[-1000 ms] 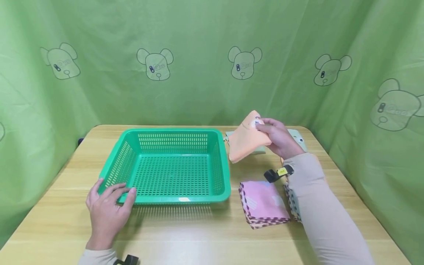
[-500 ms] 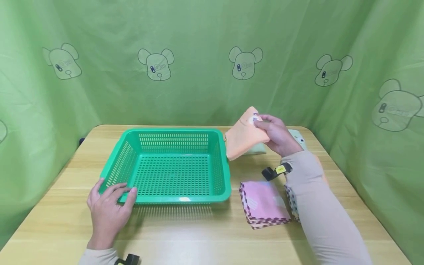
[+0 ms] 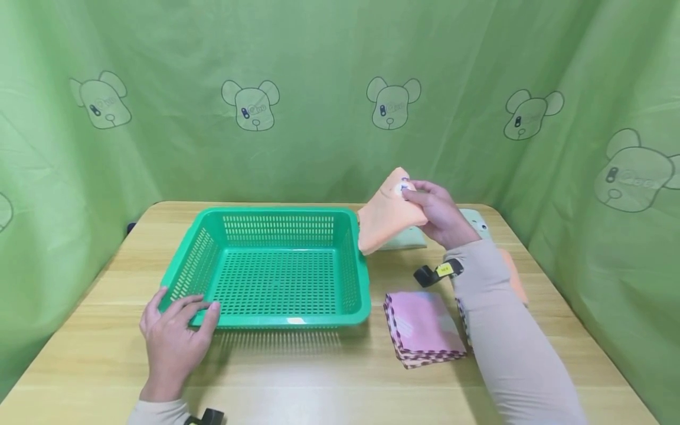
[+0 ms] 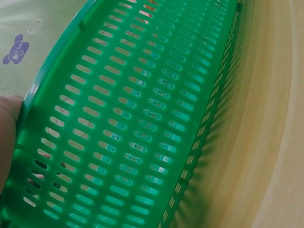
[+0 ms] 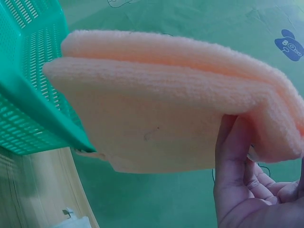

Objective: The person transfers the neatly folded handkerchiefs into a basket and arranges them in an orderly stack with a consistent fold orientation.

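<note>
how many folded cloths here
6: peach cloth in the right hand, mint cloth behind it, second mint cloth right of the hand, second peach cloth right of the sleeve, pink cloth left of it, checked cloth mostly behind it. More may hide.

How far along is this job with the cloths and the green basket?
Folding looks done: the pink cloth lies in layers. In hand: the right hand holds a folded peach cloth up beside the green basket, while the left hand touches the basket's near-left corner. Still to do, perhaps: loading, since no cloth shows inside the basket, and the pink cloth and a pale green cloth lie on the table.
</note>
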Tool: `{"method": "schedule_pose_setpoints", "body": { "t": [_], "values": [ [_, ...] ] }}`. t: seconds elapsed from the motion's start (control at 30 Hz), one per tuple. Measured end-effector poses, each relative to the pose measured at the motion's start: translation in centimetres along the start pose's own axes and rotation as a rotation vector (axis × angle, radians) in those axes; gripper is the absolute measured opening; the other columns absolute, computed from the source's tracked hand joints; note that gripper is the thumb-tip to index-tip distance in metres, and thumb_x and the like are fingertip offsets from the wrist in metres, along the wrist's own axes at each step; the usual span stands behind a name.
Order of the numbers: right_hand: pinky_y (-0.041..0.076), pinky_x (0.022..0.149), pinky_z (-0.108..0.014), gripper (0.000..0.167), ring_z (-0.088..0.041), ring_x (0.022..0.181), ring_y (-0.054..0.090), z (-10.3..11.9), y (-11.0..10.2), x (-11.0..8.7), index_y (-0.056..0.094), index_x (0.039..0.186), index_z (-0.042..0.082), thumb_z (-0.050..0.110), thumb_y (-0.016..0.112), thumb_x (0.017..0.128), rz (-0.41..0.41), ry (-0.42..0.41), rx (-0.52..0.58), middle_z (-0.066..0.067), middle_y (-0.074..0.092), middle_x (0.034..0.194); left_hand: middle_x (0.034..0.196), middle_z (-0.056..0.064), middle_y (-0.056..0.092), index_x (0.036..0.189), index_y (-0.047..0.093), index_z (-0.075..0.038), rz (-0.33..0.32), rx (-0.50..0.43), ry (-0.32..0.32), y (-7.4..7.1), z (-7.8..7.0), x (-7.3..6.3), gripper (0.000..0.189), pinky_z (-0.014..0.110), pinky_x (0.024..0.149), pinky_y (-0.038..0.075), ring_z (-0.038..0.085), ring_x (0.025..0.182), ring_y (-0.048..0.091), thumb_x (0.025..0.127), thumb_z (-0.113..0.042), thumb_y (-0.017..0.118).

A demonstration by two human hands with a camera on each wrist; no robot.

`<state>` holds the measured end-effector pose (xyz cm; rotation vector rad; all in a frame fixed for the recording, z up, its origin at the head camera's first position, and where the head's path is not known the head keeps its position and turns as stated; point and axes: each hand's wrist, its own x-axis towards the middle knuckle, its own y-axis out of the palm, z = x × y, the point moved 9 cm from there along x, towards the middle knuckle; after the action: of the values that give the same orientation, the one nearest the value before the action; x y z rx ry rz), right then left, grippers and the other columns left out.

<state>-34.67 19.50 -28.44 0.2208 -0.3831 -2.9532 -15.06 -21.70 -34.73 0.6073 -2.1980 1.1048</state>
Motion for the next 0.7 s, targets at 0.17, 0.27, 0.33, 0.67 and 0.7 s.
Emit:
{"method": "schedule_pose_setpoints", "body": {
  "t": [0.17, 0.27, 0.33, 0.67, 0.7],
  "values": [
    [0.055, 0.067, -0.022, 0.026, -0.013, 0.073, 0.067, 0.0, 0.4, 0.1, 0.044, 0.119, 0.006, 0.007, 0.056, 0.096, 0.002, -0.005, -0.004, -0.006, 0.067, 0.094, 0.095, 0.019, 0.071, 0.080, 0.073, -0.003, 0.010, 0.005, -0.005, 0.1, -0.1, 0.0, 0.031, 0.066, 0.103, 0.016, 0.051, 0.128, 0.036, 0.083, -0.033, 0.065],
    [0.055, 0.065, -0.022, 0.027, -0.013, 0.071, 0.067, -0.1, 0.8, 0.3, 0.044, 0.120, 0.006, 0.006, 0.056, 0.096, 0.011, -0.008, -0.001, -0.007, 0.067, 0.093, 0.095, 0.019, 0.071, 0.081, 0.073, -0.002, 0.016, 0.011, -0.010, 0.1, -0.1, 0.0, 0.031, 0.066, 0.103, 0.016, 0.051, 0.128, 0.036, 0.083, -0.032, 0.065],
    [0.055, 0.064, -0.022, 0.027, -0.013, 0.071, 0.067, -0.2, 1.1, 0.4, 0.044, 0.120, 0.005, 0.006, 0.056, 0.096, 0.018, -0.007, 0.005, -0.007, 0.067, 0.094, 0.096, 0.019, 0.070, 0.081, 0.073, -0.002, 0.017, 0.015, -0.012, 0.0, 0.0, 0.0, 0.031, 0.066, 0.103, 0.016, 0.051, 0.128, 0.035, 0.083, -0.032, 0.066],
    [0.055, 0.067, -0.022, 0.025, -0.013, 0.074, 0.067, -0.6, 2.1, 0.8, 0.045, 0.120, 0.005, 0.005, 0.055, 0.096, 0.024, -0.001, 0.008, -0.007, 0.066, 0.096, 0.094, 0.019, 0.070, 0.079, 0.072, -0.002, 0.009, 0.016, -0.007, 0.0, -0.1, 0.1, 0.029, 0.066, 0.103, 0.017, 0.052, 0.126, 0.036, 0.082, -0.030, 0.066],
    [0.055, 0.068, -0.022, 0.025, -0.013, 0.074, 0.067, -0.7, 2.1, 0.9, 0.045, 0.120, 0.005, 0.004, 0.055, 0.096, 0.021, 0.001, 0.008, -0.007, 0.066, 0.096, 0.094, 0.019, 0.071, 0.079, 0.072, -0.002, 0.010, 0.015, -0.006, 0.0, -0.2, 0.1, 0.030, 0.066, 0.102, 0.017, 0.052, 0.126, 0.036, 0.082, -0.030, 0.066]
  ]
}}
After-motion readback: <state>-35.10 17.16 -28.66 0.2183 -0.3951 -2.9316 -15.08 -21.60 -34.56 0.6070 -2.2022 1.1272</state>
